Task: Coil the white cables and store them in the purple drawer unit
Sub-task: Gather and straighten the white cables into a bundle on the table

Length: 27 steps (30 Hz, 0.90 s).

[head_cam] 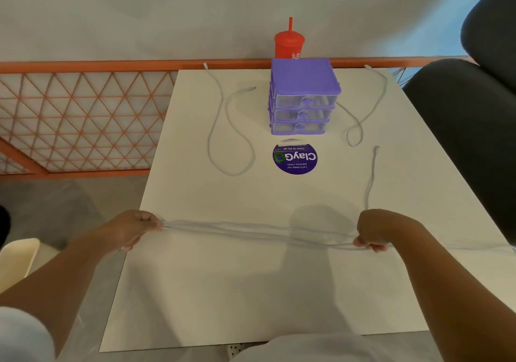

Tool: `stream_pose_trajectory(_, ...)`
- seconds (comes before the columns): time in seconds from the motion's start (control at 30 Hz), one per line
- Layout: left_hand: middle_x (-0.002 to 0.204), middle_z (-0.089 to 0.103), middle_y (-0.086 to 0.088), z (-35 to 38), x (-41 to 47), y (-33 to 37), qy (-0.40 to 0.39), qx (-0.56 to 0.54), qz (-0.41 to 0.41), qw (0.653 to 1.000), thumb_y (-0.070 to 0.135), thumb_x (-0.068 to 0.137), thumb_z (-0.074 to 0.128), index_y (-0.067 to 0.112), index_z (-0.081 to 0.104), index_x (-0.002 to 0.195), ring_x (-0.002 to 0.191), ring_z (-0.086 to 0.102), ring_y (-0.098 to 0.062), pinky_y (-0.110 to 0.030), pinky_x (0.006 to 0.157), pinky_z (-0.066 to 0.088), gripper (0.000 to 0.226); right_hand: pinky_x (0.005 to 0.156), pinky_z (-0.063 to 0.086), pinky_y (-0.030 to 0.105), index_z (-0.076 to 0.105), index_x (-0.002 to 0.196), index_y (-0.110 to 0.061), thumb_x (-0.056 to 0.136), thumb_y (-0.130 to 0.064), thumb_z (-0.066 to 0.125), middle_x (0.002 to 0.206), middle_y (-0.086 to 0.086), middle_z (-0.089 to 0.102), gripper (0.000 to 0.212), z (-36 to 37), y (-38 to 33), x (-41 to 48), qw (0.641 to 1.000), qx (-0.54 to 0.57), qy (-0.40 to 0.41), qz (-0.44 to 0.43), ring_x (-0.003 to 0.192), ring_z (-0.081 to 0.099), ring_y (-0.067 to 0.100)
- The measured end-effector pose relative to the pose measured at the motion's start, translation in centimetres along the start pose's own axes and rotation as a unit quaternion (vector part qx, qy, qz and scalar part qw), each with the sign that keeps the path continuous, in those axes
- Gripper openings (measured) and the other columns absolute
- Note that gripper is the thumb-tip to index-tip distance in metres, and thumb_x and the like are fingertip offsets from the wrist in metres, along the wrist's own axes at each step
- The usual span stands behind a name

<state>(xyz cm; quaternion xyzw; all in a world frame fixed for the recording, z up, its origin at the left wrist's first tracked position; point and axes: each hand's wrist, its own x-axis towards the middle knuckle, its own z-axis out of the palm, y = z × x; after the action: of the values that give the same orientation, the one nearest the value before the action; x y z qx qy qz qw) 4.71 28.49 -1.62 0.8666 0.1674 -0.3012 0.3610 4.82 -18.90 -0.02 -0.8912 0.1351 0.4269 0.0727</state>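
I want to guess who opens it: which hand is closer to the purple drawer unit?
Right. The right hand grips the white cable a little right of the purple drawer unit; the left hand grips it much farther out left, by the table edge.

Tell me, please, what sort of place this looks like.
Probably a shared pantry or break area: the round purple sticker on the white table asks people to keep pantries clean, a red cup with a straw stands behind the purple drawer unit, and a dark chair sits alongside.
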Motion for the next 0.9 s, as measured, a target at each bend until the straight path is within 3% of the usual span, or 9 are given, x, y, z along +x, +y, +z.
stream_pose_trajectory(0.1,0.043,0.032,0.007,0.4,0.9,-0.6,0.023,0.109,0.035,0.993,0.016,0.09,0.057,0.015,0.046,0.052,0.042,0.029,-0.012,-0.018,0.04,0.022,0.04,0.052,0.039,0.023,0.05,0.063,-0.01,0.084,-0.022,0.06,0.056,0.0,0.049,0.026,2.8,0.1,0.7,0.999,0.043,-0.012,0.017,0.049,0.046,0.015)
stream_pose_trajectory(0.2,0.039,0.038,0.009,0.6,1.6,-1.4,0.034,0.183,0.069,0.98,0.021,0.09,0.058,0.021,0.041,0.046,0.048,0.037,-0.01,-0.022,0.047,0.027,0.046,0.076,0.05,0.029,0.06,0.089,-0.014,0.086,-0.042,0.055,0.082,0.001,0.059,0.029,4.7,0.5,1.1,0.993,-0.082,0.079,-0.029,0.08,0.06,0.019)
stream_pose_trajectory(0.27,0.041,0.037,0.007,0.7,2.0,-2.0,0.032,0.207,0.086,0.974,0.03,0.088,0.057,0.021,0.038,0.043,0.05,0.039,-0.012,-0.024,0.052,0.028,0.049,0.082,0.05,0.033,0.061,0.099,-0.015,0.086,-0.046,0.053,0.096,0.003,0.063,0.035,5.2,0.4,0.8,0.99,-0.077,0.12,-0.018,0.092,0.061,0.021)
stream_pose_trajectory(0.37,0.047,0.04,0.005,0.8,2.0,-2.2,0.035,0.255,0.104,0.961,0.03,0.09,0.054,0.023,0.039,0.045,0.051,0.041,-0.01,-0.025,0.053,0.03,0.048,0.075,0.047,0.03,0.062,0.097,-0.017,0.091,-0.037,0.049,0.094,0.002,0.062,0.025,6.1,0.3,-0.1,0.979,-0.032,0.204,-0.006,0.092,0.061,0.023)
stream_pose_trajectory(0.5,0.053,0.044,0.004,0.9,1.8,-1.7,0.039,0.327,0.125,0.936,0.03,0.093,0.05,0.023,0.041,0.052,0.055,0.046,-0.01,-0.022,0.053,0.031,0.043,0.071,0.046,0.032,0.063,0.092,-0.012,0.094,-0.025,0.044,0.086,0.003,0.047,0.023,7.8,0.4,-0.3,0.947,0.064,0.316,-0.016,0.09,0.059,0.029)
stream_pose_trajectory(0.6,0.057,0.044,0.006,0.6,1.8,-1.2,0.023,0.39,0.099,0.915,0.034,0.094,0.046,0.022,0.038,0.053,0.059,0.047,-0.012,-0.021,0.051,0.029,0.043,0.076,0.047,0.033,0.064,0.089,-0.009,0.092,-0.024,0.05,0.111,0.005,0.055,0.021,8.1,0.8,0.3,0.944,0.081,0.318,-0.04,0.097,0.058,0.029)
stream_pose_trajectory(0.7,0.06,0.045,0.006,0.9,1.4,-0.7,0.033,0.436,0.086,0.895,0.038,0.096,0.038,0.022,0.037,0.055,0.058,0.045,-0.008,-0.019,0.049,0.028,0.044,0.083,0.045,0.033,0.066,0.089,-0.01,0.09,-0.023,0.054,0.129,0.003,0.049,0.019,7.9,1.4,1.4,0.942,0.103,0.312,-0.066,0.107,0.054,0.028)
stream_pose_trajectory(0.8,0.083,0.06,0.004,1.4,1.1,-0.7,0.029,0.465,0.063,0.883,0.042,0.098,0.029,0.021,0.056,0.076,0.081,0.057,-0.013,-0.021,0.064,0.039,0.041,0.094,0.042,0.034,0.068,0.091,-0.012,0.088,-0.028,0.057,0.129,0.005,0.044,0.02,7.4,2.0,2.4,0.947,0.106,0.294,-0.069,0.112,0.049,0.028)
stream_pose_trajectory(0.9,0.106,0.064,0.001,1.7,1.2,-1.1,0.032,0.474,0.043,0.879,0.043,0.099,0.023,0.019,0.062,0.101,0.101,0.058,-0.015,-0.024,0.077,0.039,0.046,0.092,0.041,0.035,0.067,0.095,-0.015,0.089,-0.037,0.055,0.117,0.006,0.043,0.026,6.3,1.7,2.4,0.957,0.092,0.272,-0.052,0.11,0.046,0.031)
